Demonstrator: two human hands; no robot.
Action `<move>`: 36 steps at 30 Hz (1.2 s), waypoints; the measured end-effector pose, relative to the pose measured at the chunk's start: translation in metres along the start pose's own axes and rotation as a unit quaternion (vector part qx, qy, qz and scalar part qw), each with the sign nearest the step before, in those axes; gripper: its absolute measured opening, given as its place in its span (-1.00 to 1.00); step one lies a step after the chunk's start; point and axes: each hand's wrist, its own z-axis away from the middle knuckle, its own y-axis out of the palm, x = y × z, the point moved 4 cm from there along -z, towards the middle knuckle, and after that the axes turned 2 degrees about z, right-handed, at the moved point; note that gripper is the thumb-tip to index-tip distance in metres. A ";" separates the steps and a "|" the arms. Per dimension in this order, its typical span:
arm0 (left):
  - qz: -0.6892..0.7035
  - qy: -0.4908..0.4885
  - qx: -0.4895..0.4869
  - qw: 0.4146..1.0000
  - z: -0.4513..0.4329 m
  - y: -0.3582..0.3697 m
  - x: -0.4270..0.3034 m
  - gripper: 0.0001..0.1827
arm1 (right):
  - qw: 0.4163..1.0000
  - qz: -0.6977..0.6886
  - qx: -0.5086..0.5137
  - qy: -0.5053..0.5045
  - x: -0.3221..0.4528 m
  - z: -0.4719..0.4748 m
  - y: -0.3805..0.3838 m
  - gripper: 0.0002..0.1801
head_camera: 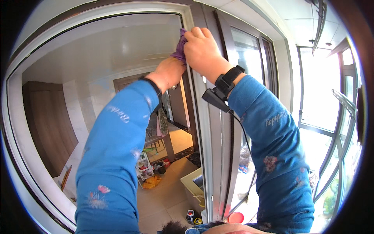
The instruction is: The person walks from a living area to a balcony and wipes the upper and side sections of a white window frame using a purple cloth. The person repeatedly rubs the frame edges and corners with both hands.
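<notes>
A crumpled purple cloth (180,49) is bunched against the upper right part of a pale window frame (191,23). My right hand (203,48) is curled at the frame's edge with the cloth under its thumb side. Just below, my left hand (169,71) meets the lower end of the cloth on the glass side, slightly blurred, its fingertips hidden. Both arms reach up in blue printed sleeves. A black strap with a black device (217,93) is on my right wrist, and a cable (247,134) runs down from it. The window pane (96,55) reflects faintly.
Through the frame show a brown cabinet (48,125), a white rack (144,166), an orange bag (152,182) and a pale bin (194,187) on the tiled floor. A dark-capped bottle (190,216) and a red basin (236,218) stand low. Bright windows (320,90) line the right.
</notes>
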 end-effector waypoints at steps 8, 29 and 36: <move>-0.012 0.034 -0.244 0.969 0.014 -0.040 0.008 -0.86 | 0.996 -0.086 -0.022 -0.027 0.001 0.025 -0.002 -0.85; 0.243 -0.158 -0.295 0.910 -0.103 -0.077 -0.005 -0.43 | 0.948 -0.294 -0.061 0.109 0.017 0.047 0.008 -0.28; 0.301 -0.194 -0.282 0.890 -0.113 -0.071 -0.009 -0.49 | 0.932 -0.324 -0.085 0.137 0.018 0.048 0.010 -0.25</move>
